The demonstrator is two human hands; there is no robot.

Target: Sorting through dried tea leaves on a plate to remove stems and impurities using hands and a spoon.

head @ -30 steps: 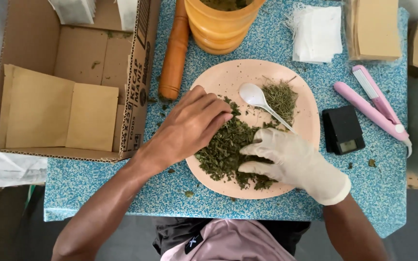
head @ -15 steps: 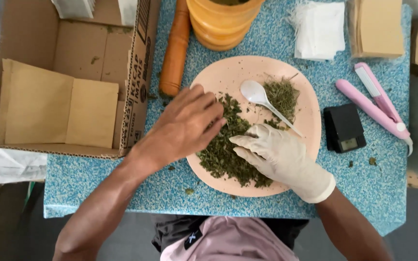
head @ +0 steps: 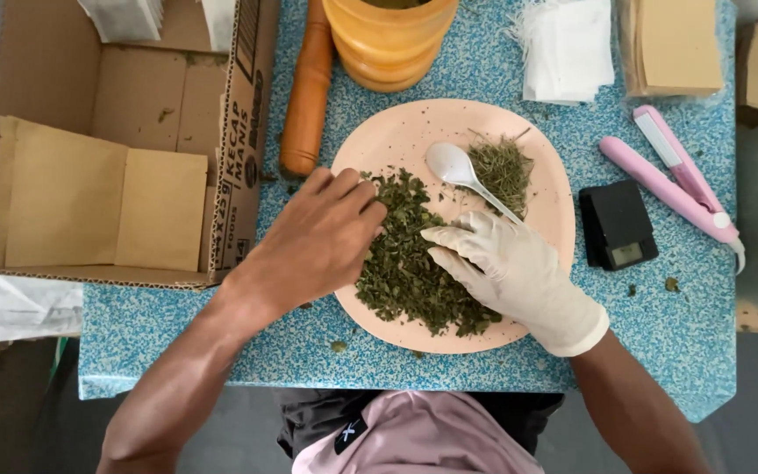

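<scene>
- Bare left hand (head: 313, 241) at the left edge of the crushed green leaf pile (head: 414, 263), fingers bent and loosely apart, tips touching the leaves; nothing lifted, no pinch visible.
- Gloved right hand (head: 506, 268) on the pile's right side, fingers spread and pressed flat against the leaves, pointing left toward the bare hand.
- Pile caught between the two hands, right of the left hand and left of the glove, both equally close; long axis running from far-left to near-right across the near half of the pale pink plate (head: 396, 136).
- White plastic spoon (head: 462, 171) just beyond the glove's fingertips, bowl far-left, handle slanting near-right under the glove.
- Smaller heap of finer dried stems (head: 504, 167) touching the spoon on its right, apart from the main pile.
- Black pocket scale (head: 618, 226) right of the plate; pink sealer (head: 673, 175) farther right.
- Wooden pestle (head: 307, 92) and orange mortar (head: 388, 44) on the far side.
- Cardboard box (head: 243, 132) with brown pouches (head: 103, 206) to the left.
</scene>
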